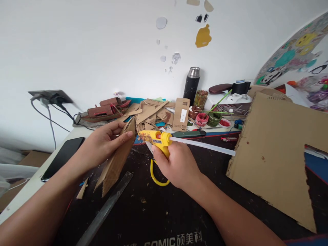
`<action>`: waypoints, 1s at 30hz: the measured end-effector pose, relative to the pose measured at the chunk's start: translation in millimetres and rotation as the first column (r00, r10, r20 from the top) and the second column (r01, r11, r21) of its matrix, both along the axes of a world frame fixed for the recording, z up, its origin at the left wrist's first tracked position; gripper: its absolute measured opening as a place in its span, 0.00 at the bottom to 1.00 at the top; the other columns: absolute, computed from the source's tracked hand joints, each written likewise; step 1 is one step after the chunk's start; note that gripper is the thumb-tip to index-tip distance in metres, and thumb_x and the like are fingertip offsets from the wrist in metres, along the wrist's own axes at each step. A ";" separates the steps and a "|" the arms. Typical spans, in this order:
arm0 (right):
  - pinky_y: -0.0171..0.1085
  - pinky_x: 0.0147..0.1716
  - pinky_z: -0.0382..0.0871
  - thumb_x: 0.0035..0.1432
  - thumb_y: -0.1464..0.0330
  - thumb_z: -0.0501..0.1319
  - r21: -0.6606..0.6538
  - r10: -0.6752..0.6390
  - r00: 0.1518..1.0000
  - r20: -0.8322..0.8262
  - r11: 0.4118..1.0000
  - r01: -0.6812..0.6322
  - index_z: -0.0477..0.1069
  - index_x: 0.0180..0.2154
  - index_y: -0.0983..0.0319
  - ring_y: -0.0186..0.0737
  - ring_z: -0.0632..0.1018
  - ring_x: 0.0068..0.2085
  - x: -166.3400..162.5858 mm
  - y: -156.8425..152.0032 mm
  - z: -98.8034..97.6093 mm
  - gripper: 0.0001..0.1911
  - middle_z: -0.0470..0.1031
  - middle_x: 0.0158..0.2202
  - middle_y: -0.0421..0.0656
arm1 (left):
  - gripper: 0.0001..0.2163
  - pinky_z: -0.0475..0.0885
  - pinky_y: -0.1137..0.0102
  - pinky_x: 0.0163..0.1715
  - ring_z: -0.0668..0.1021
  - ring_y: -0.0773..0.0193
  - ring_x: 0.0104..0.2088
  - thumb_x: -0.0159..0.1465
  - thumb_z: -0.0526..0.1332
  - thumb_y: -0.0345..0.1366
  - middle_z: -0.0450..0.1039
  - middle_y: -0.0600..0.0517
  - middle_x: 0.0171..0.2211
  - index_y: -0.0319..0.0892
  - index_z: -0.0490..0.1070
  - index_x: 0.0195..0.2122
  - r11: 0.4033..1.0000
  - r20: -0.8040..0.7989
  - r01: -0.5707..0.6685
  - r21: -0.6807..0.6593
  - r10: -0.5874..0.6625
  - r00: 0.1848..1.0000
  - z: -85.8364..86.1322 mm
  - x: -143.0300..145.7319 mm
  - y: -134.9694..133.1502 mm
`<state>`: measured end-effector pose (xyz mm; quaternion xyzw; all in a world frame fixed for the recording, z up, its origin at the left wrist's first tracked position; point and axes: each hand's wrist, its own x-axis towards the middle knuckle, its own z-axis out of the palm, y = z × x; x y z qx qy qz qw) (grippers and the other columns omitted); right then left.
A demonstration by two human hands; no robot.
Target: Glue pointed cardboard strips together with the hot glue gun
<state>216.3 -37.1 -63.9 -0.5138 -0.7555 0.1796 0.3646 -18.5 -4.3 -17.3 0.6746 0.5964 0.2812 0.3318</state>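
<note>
My left hand grips a folded cardboard piece near its top, thumb on the near side and fingers behind. The piece is held tilted above the dark mat. In my right hand is a yellow glue gun, fingers wrapped round its handle. Its nozzle points left, close to the upper edge of the cardboard; whether they touch I cannot tell. A long white glue stick sticks out of the gun's back. Below the gun hangs a yellow loop.
A metal ruler lies on the dark mat. At right is a large cardboard sheet. Cardboard scraps, paint pots, a thermos and a green utility knife stand or lie behind. A phone rests left.
</note>
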 end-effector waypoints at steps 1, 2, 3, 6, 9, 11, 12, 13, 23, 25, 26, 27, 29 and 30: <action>0.39 0.27 0.52 0.68 0.58 0.57 -0.008 -0.005 1.000 0.004 1.000 0.005 0.62 0.23 0.59 0.37 0.69 0.23 -0.1 0.1 0.2 0.21 0.70 0.21 0.42 | 0.26 0.70 0.69 0.31 0.76 0.59 0.36 0.62 0.64 0.62 0.78 0.51 0.39 0.43 0.75 0.45 1.000 -0.007 0.000 0.002 0.000 1.000 -0.3 0.1 -0.1; 0.39 0.27 0.51 0.68 0.58 0.58 -0.016 -0.011 1.000 0.010 1.000 0.011 0.61 0.23 0.58 0.36 0.68 0.23 -0.1 0.2 0.5 0.22 0.69 0.20 0.41 | 0.26 0.70 0.69 0.31 0.76 0.59 0.36 0.62 0.64 0.62 0.78 0.51 0.39 0.43 0.75 0.45 1.000 -0.011 -0.001 0.003 0.001 1.000 -0.5 0.2 -0.1; 0.39 0.26 0.51 0.68 0.58 0.58 -0.022 -0.017 1.000 0.016 1.000 0.017 0.60 0.22 0.58 0.36 0.67 0.22 -0.1 0.3 0.8 0.22 0.68 0.20 0.41 | 0.26 0.70 0.70 0.30 0.75 0.59 0.35 0.62 0.64 0.63 0.78 0.51 0.39 0.43 0.75 0.45 1.000 -0.015 -0.001 -0.001 0.001 1.000 -0.6 0.5 -0.2; 0.39 0.26 0.51 0.68 0.57 0.58 -0.029 -0.036 0.999 0.021 0.999 0.037 0.60 0.22 0.58 0.36 0.66 0.22 0.6 1.2 1.3 0.23 0.66 0.19 0.40 | 0.27 0.69 0.70 0.30 0.75 0.59 0.34 0.61 0.64 0.64 0.77 0.52 0.38 0.44 0.75 0.45 1.000 -0.022 -0.001 -0.012 0.000 1.000 -0.4 0.6 0.0; 0.39 0.26 0.52 0.69 0.56 0.57 -0.045 -0.072 0.997 0.001 0.996 0.072 0.61 0.22 0.58 0.36 0.67 0.22 2.5 3.4 0.5 0.24 0.68 0.20 0.41 | 0.27 0.70 0.69 0.32 0.77 0.57 0.37 0.62 0.64 0.63 0.79 0.52 0.39 0.44 0.75 0.45 1.000 -0.026 0.009 -0.004 -0.009 1.000 1.5 -1.9 1.0; 0.38 0.26 0.53 0.69 0.56 0.57 -0.066 -0.106 0.994 0.008 0.992 0.106 0.65 0.23 0.59 0.37 0.68 0.22 3.9 5.2 -0.7 0.23 0.69 0.21 0.42 | 0.25 0.71 0.69 0.36 0.78 0.56 0.40 0.63 0.64 0.62 0.80 0.51 0.41 0.44 0.76 0.47 1.000 -0.017 -0.011 0.018 0.011 1.000 4.2 -5.9 2.1; 0.38 0.25 0.53 0.69 0.55 0.57 -0.074 -0.116 0.993 0.025 0.990 0.118 0.67 0.25 0.59 0.37 0.68 0.22 4.3 6.0 -1.5 0.22 0.70 0.21 0.42 | 0.25 0.70 0.69 0.37 0.79 0.55 0.41 0.64 0.64 0.61 0.81 0.52 0.42 0.44 0.75 0.48 0.999 0.000 -0.034 0.023 0.034 0.999 6.0 -8.6 2.7; 0.38 0.25 0.54 0.69 0.55 0.57 -0.076 -0.114 0.992 0.048 0.990 0.118 0.70 0.26 0.60 0.37 0.69 0.22 4.4 6.5 -2.5 0.21 0.71 0.21 0.42 | 0.24 0.70 0.69 0.37 0.79 0.55 0.42 0.64 0.65 0.60 0.81 0.52 0.41 0.45 0.75 0.48 0.998 0.024 -0.066 0.024 0.065 0.998 8.1 -11.6 3.1; 0.37 0.31 0.61 0.68 0.59 0.62 -0.108 0.183 0.932 0.313 0.982 -0.157 0.77 0.46 0.58 0.43 0.82 0.33 -21.9 -0.2 -11.8 0.12 0.85 0.35 0.43 | 0.21 0.72 0.68 0.40 0.79 0.55 0.43 0.66 0.65 0.57 0.81 0.51 0.44 0.44 0.77 0.47 0.982 0.223 -0.164 0.090 0.141 0.965 28.7 -27.7 -2.7; 0.37 0.32 0.62 0.67 0.59 0.63 -0.142 0.258 0.903 0.343 0.965 -0.221 0.76 0.46 0.57 0.44 0.83 0.35 -30.1 -1.9 -15.1 0.11 0.85 0.38 0.43 | 0.21 0.73 0.68 0.38 0.80 0.55 0.42 0.64 0.66 0.57 0.82 0.51 0.42 0.44 0.76 0.46 0.987 0.267 -0.144 0.072 0.120 0.956 29.3 -27.6 -3.4; 0.37 0.33 0.63 0.68 0.59 0.63 -0.156 0.294 0.883 0.365 0.955 -0.254 0.76 0.47 0.57 0.44 0.83 0.36 -33.8 -2.5 -17.4 0.11 0.85 0.38 0.43 | 0.21 0.74 0.68 0.37 0.81 0.55 0.41 0.64 0.67 0.57 0.82 0.50 0.41 0.45 0.76 0.46 0.989 0.284 -0.136 0.060 0.113 0.952 29.2 -27.6 -3.5; 0.38 0.34 0.64 0.68 0.59 0.63 -0.158 0.310 0.868 0.389 0.950 -0.268 0.76 0.47 0.57 0.45 0.83 0.37 -36.9 -2.8 -20.0 0.11 0.85 0.39 0.43 | 0.22 0.74 0.68 0.37 0.81 0.54 0.41 0.63 0.67 0.57 0.82 0.50 0.40 0.44 0.76 0.46 0.991 0.298 -0.124 0.049 0.104 0.949 28.8 -27.7 -3.5; 0.39 0.36 0.65 0.68 0.58 0.64 -0.158 0.349 0.838 0.420 0.937 -0.311 0.76 0.46 0.58 0.46 0.82 0.39 -40.6 -2.7 -25.1 0.12 0.84 0.40 0.44 | 0.22 0.74 0.67 0.35 0.81 0.54 0.40 0.63 0.68 0.57 0.82 0.50 0.40 0.44 0.76 0.46 0.995 0.309 -0.092 0.042 0.074 0.948 27.6 -27.9 -3.3; 0.39 0.38 0.66 0.68 0.58 0.64 -0.151 0.368 0.829 0.421 0.930 -0.336 0.76 0.47 0.58 0.46 0.82 0.42 -40.9 -2.5 -27.2 0.13 0.83 0.41 0.45 | 0.22 0.74 0.68 0.35 0.81 0.54 0.40 0.63 0.68 0.57 0.81 0.50 0.39 0.44 0.75 0.46 0.997 0.310 -0.072 0.039 0.057 0.949 26.9 -27.8 -3.3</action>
